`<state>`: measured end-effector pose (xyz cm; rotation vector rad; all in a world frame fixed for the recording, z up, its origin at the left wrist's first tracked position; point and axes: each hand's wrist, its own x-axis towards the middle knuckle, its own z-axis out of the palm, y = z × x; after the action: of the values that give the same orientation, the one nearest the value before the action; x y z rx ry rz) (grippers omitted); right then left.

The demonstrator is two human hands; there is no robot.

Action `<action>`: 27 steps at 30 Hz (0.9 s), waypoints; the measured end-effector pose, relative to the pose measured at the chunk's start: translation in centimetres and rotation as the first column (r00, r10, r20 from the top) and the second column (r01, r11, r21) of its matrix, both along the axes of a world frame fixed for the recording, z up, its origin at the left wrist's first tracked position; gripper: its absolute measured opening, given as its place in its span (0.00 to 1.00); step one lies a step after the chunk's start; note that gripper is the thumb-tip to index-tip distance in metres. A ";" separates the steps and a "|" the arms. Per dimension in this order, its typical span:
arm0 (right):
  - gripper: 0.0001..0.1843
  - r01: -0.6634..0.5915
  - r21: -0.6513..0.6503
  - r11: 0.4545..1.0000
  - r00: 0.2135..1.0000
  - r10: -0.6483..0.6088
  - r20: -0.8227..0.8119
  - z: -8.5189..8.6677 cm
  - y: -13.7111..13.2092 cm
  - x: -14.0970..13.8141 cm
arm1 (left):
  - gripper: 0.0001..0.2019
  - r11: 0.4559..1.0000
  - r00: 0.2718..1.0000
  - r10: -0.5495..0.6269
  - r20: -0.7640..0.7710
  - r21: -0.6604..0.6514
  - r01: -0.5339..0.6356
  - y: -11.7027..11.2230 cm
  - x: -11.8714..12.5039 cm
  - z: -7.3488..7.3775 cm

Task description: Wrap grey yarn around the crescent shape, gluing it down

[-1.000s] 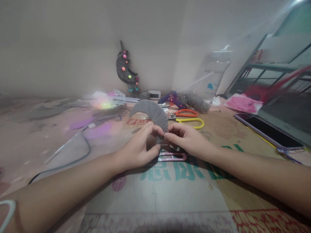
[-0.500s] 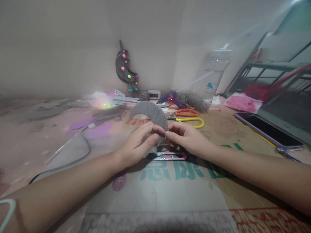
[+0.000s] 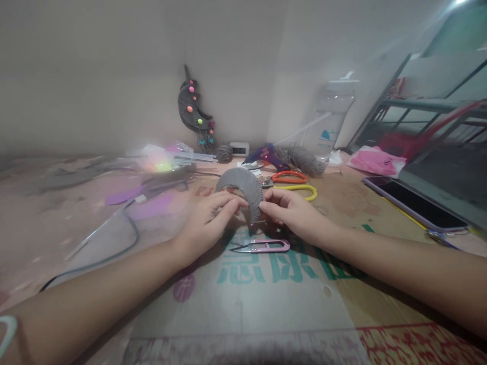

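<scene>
Between my two hands is a crescent wrapped in grey yarn (image 3: 243, 181), its curved back upward and one tip pointing down. My left hand (image 3: 215, 215) pinches its inner edge with thumb and fingers. On the outer edge, near the lower tip, my right hand (image 3: 287, 208) grips with fingertips and thumb. Pink thread snips (image 3: 266, 246) lie on the cardboard (image 3: 297, 304) just below the crescent. Behind my right hand are scissors with one orange and one yellow handle (image 3: 294, 190), partly covered by the crescent and hand.
A finished-looking grey crescent with coloured balls (image 3: 188, 104) hangs on the wall. Along the back are a blue glue gun (image 3: 270, 156), grey yarn (image 3: 304, 159), a small digital display (image 3: 239, 149) and a plastic bottle (image 3: 331, 116). A phone (image 3: 414, 204) lies right; purple pieces (image 3: 124, 195) lie left.
The crescent has turned and tilted a little in my hands, and its lower tip now shows. My left fingers have shifted left onto the inner edge, uncovering the thread snips' blades.
</scene>
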<state>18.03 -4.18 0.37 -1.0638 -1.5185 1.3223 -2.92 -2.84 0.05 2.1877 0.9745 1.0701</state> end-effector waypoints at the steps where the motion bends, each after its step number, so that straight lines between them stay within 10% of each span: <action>1: 0.14 0.004 0.004 1.000 1.000 -0.003 -0.003 0.0 0.0 0.0 | 0.16 1.000 1.000 0.002 -0.008 -0.012 -0.002 0.0 0.0 0.0; 21: 0.14 -0.084 0.119 0.989 0.986 0.065 0.154 0.3 -0.5 -0.3 | 0.16 0.929 0.997 -0.069 0.040 -0.360 0.079 0.9 0.7 -0.1; 27: 0.11 0.076 0.326 0.942 0.964 -0.153 0.217 0.6 -0.8 0.5 | 0.18 0.928 0.996 0.067 0.055 -0.371 -0.042 0.8 0.6 -0.2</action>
<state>18.55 -4.95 1.00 -1.1131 -1.7475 0.8555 -2.29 -2.01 -0.12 1.8174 1.1122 0.8925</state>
